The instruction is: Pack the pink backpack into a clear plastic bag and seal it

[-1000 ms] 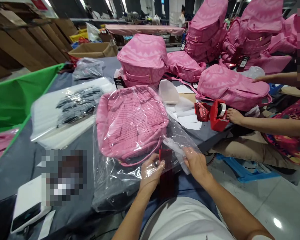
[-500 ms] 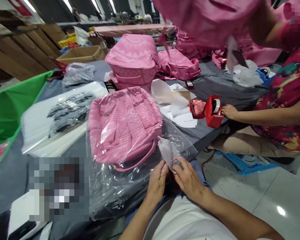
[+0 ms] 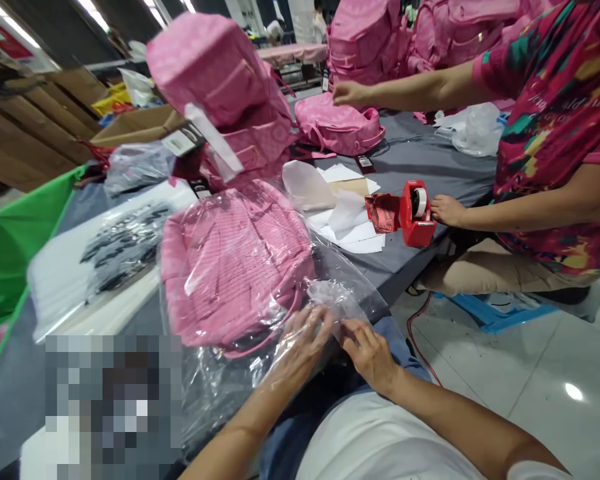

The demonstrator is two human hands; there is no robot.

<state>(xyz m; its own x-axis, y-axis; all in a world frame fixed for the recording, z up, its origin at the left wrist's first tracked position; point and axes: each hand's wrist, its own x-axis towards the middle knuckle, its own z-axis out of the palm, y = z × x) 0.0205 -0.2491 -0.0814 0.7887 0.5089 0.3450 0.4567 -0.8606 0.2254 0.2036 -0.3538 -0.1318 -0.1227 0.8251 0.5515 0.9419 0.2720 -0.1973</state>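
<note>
Single view only, head-worn camera, looking forward and down across grey table (image 3: pixel 420 163). Wearer's own torso and forearms fill bottom edge, so lens sits close above left hand (image 3: pixel 300 337) and right hand (image 3: pixel 367 350). Bagged pink backpack (image 3: pixel 230 267) near centre, close range. Co-worker (image 3: pixel 545 133) at right. Far stacks and cartons at top. Horizon tilted.

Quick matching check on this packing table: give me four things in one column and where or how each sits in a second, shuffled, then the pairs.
1. bagged pink backpack
2. red tape dispenser
3. left hand
4. green sheet

A. under the clear plastic bag
B. far left of the table
C. beside a co-worker's hand
D. wrapped in clear plastic, in front of the person

Pairs: 1-D, 2-C, 3-A, 4-B
</note>
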